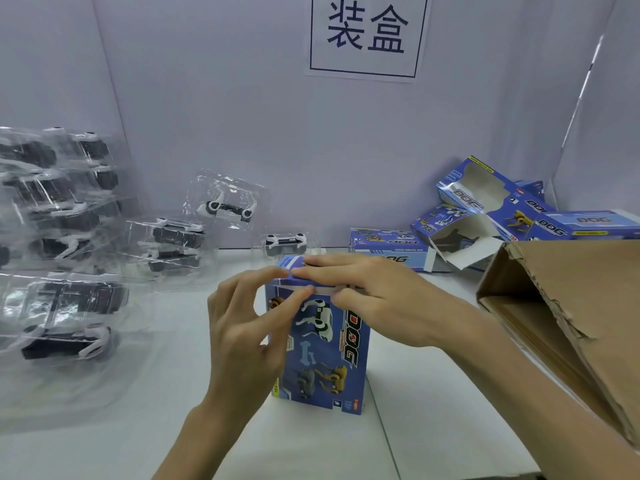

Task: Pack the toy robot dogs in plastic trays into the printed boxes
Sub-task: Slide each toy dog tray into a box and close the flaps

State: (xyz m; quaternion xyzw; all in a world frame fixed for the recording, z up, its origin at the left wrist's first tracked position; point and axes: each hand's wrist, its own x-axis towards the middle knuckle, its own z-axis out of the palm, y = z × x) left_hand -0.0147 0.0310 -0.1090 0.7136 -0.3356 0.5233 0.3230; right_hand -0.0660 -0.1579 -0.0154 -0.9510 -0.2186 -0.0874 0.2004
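Observation:
A blue printed box stands upright on the white table in front of me. My left hand holds its left side, fingertips on the top flap. My right hand lies flat across the top flap, pressing it down at the front edge. Whatever is inside the box is hidden. Clear plastic trays with black-and-white toy robot dogs are stacked at the left. More trays lean further in, one tray is propped on the wall and another lies behind the box.
Several empty printed boxes lie heaped at the back right. A large brown cardboard carton lies open on its side at the right edge. A paper sign hangs on the white back wall.

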